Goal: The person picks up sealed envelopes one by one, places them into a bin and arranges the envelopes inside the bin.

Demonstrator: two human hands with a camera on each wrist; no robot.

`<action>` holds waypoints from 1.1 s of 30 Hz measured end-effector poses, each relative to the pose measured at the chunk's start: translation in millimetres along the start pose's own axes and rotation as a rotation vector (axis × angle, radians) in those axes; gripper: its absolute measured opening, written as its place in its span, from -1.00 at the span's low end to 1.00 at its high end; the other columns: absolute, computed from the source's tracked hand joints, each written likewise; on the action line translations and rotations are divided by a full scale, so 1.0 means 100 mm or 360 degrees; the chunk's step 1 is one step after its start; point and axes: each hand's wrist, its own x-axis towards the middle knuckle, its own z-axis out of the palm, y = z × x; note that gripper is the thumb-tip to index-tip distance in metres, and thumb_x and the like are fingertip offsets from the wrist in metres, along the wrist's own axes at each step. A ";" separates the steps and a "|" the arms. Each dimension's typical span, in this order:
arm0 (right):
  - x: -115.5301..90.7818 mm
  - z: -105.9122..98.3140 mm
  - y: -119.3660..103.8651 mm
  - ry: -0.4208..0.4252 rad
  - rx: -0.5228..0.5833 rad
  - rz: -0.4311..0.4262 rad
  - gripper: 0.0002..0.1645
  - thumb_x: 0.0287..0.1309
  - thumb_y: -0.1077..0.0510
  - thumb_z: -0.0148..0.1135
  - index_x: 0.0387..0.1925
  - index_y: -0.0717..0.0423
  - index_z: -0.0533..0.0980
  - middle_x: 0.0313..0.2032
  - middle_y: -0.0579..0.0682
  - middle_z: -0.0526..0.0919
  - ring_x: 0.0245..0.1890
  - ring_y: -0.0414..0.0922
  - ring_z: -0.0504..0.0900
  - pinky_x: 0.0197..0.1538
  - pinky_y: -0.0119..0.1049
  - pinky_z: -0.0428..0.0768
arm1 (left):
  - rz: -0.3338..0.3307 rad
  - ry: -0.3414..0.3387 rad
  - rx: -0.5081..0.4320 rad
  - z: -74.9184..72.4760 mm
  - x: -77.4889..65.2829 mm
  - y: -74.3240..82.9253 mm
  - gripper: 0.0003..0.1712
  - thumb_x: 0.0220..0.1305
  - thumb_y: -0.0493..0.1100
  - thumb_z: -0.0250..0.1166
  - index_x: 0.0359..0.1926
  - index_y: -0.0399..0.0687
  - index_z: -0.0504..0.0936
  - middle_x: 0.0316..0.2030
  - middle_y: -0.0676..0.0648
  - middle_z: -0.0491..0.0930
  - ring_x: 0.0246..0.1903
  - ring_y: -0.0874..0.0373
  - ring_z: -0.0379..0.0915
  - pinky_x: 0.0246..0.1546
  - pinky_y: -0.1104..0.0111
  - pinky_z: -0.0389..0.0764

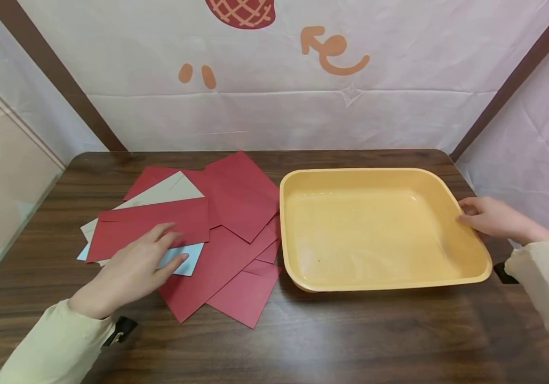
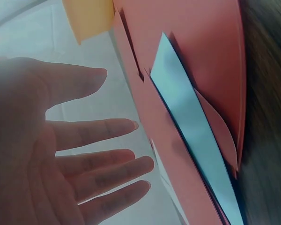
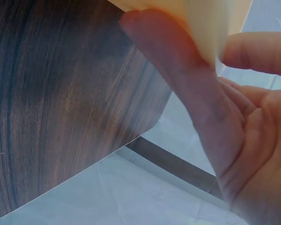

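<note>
My left hand (image 1: 132, 269) hovers over a loose pile of envelopes, fingers spread and slightly bent, holding nothing. Under it lie a red envelope (image 1: 151, 221) and a light blue envelope (image 1: 191, 257); a whitish envelope (image 1: 173, 188) sticks out behind. The left wrist view shows a gap between the fingers (image 2: 107, 129) and the blue envelope (image 2: 187, 117). At the right, my right hand (image 1: 497, 220) grips the side rim of a yellow plastic tray (image 1: 351, 234). In the right wrist view its thumb and fingers pinch the rim from both sides.
More red envelopes (image 1: 243, 194) overlap beneath and behind the pile, reaching the tray's left side. All of it lies on a dark wood-grain table (image 1: 303, 341). A pale printed cloth (image 1: 303, 117) hangs behind the table's far edge.
</note>
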 end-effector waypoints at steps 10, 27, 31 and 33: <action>0.00 0.02 0.01 0.0018 0.0014 -0.0008 -0.36 0.30 0.23 0.07 0.13 0.76 0.15 -0.21 0.45 0.62 -0.40 -0.03 0.70 -0.38 -0.21 0.66 | -0.0033 0.0034 0.0002 0.00 -0.07 -0.17 -0.45 0.23 -0.01 0.28 0.12 -0.30 0.50 0.19 -0.35 0.35 0.15 -0.26 0.33 -0.14 -0.10 0.55; -0.03 0.03 0.02 0.0045 0.0012 -0.0006 -0.55 0.27 0.23 0.08 -0.04 0.63 0.37 -0.33 0.20 0.68 -0.47 -0.18 0.63 -0.45 -0.30 0.60 | -0.0303 0.0211 -0.0043 0.07 -0.08 -0.54 -0.51 0.20 -0.05 0.29 -0.03 -0.41 0.54 0.03 -0.42 0.41 -0.05 -0.32 0.40 -0.31 -0.13 0.57; -0.02 0.02 0.01 0.0102 -0.0088 -0.0025 -0.56 0.26 0.22 0.10 -0.07 0.63 0.40 -0.34 0.24 0.68 -0.48 -0.18 0.62 -0.46 -0.35 0.55 | -0.0451 0.0307 -0.0139 0.05 -0.09 -0.65 -0.49 0.21 -0.01 0.28 -0.06 -0.41 0.55 -0.09 -0.42 0.49 -0.23 -0.25 0.46 -0.49 0.00 0.57; -0.01 0.02 0.00 0.0120 -0.0121 -0.0030 -0.56 0.25 0.21 0.11 -0.08 0.61 0.42 -0.34 0.24 0.68 -0.47 -0.19 0.61 -0.45 -0.37 0.54 | -0.0540 0.0352 -0.0167 0.04 -0.11 -0.70 -0.41 0.21 0.05 0.28 -0.03 -0.44 0.51 -0.10 -0.44 0.49 -0.26 -0.25 0.46 -0.47 -0.01 0.53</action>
